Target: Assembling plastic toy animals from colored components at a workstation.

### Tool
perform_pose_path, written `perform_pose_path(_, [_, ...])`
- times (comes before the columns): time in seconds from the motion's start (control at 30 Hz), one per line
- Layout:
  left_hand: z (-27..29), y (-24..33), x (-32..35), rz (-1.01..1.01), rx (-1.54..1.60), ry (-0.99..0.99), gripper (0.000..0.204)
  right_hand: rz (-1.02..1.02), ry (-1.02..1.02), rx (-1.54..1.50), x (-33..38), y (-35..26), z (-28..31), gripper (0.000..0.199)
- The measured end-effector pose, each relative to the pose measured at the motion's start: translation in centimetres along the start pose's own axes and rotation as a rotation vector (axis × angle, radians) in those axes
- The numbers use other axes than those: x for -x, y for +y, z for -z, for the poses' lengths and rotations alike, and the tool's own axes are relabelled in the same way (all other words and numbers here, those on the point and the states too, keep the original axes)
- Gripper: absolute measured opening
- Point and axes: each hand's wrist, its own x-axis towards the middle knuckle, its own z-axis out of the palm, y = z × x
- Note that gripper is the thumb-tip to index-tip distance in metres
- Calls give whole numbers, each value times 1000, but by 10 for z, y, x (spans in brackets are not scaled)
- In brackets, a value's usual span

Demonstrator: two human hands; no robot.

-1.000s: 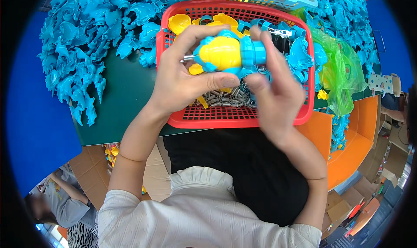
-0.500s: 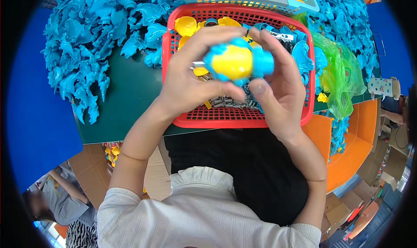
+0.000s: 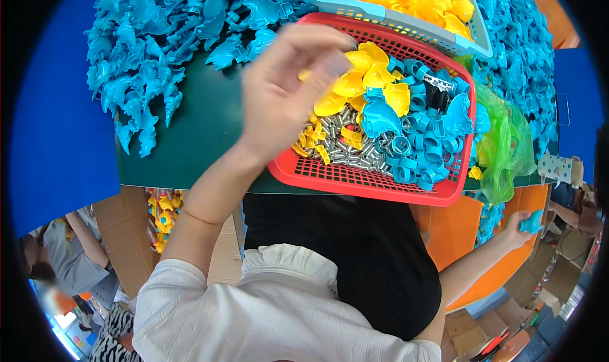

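My left hand, smeared by motion, hovers above the left edge of the red basket. Its fingers are curved and look apart from the thumb, and no held thing shows in it. Just beyond its fingertips lie yellow plastic shells inside the basket. Far out on the right, my right hand grips a blue plastic toy piece over the orange box. Small metal cylinders, blue rings and a blue shell also fill the basket.
Heaps of blue plastic parts cover the green table at left and back right. A grey-blue basket of yellow parts stands behind. A green plastic bag lies at right. A cardboard box holds yellow toys; another person sits at lower left.
My hands have parted. The right one has swung far right with a blue toy piece; the left has moved slightly left, no longer on the blue-and-yellow toy. The view has shifted, baring the basket's contents.
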Motion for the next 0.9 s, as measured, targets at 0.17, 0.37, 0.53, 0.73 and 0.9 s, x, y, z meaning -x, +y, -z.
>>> perform_pose_path(0.17, [84,-2,-21,26,-485,339,15,-244,237,-184,54,36,-39,54])
perform_pose_path(0.37, [135,-42,3,171,-1395,-42,30,-504,-487,77,81,87,-89,40])
perform_pose_path(0.53, [131,-32,11,173,-1433,-22,34,-610,-715,332,155,133,-141,35])
perform_pose_path(0.73, [127,-6,3,-48,-1299,312,19,-419,-886,866,257,183,-177,25])
perform_pose_path(0.9, [72,24,-3,229,-220,258,33,-339,-1700,1129,327,219,-184,15])
